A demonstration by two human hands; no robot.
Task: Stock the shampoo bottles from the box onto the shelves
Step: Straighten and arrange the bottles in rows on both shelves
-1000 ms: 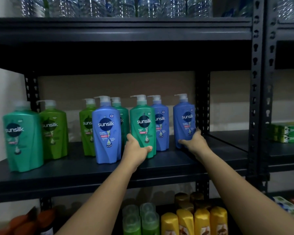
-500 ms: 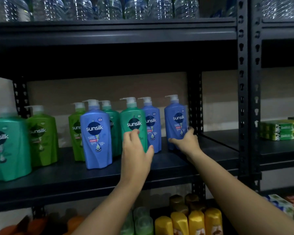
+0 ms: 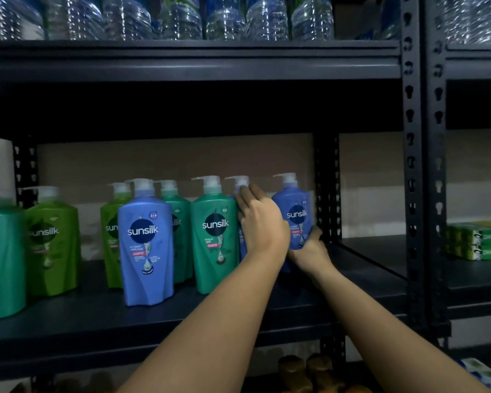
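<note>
Several Sunsilk pump bottles stand on the dark middle shelf (image 3: 182, 316). My right hand (image 3: 309, 249) grips the lower part of the rightmost blue shampoo bottle (image 3: 295, 214), thumb round its right side. My left hand (image 3: 260, 222) lies against the front of a second blue bottle (image 3: 240, 181) set further back, fingers reaching up to its neck. Most of that bottle is hidden by the hand. A teal bottle (image 3: 214, 236) stands just left of it, and a blue bottle (image 3: 145, 245) stands forward. The box is out of sight.
Green bottles (image 3: 51, 245) and a teal one (image 3: 0, 265) fill the shelf's left. Water bottles (image 3: 224, 18) line the top shelf. A black rack upright (image 3: 411, 165) rises at right; beyond it lie green packets (image 3: 476, 242). Dark-capped bottles (image 3: 295, 370) sit below.
My left hand has left the teal bottle's base and moved up and right onto the blue bottle behind it. My right hand stays on the rightmost blue bottle. The view has shifted.
</note>
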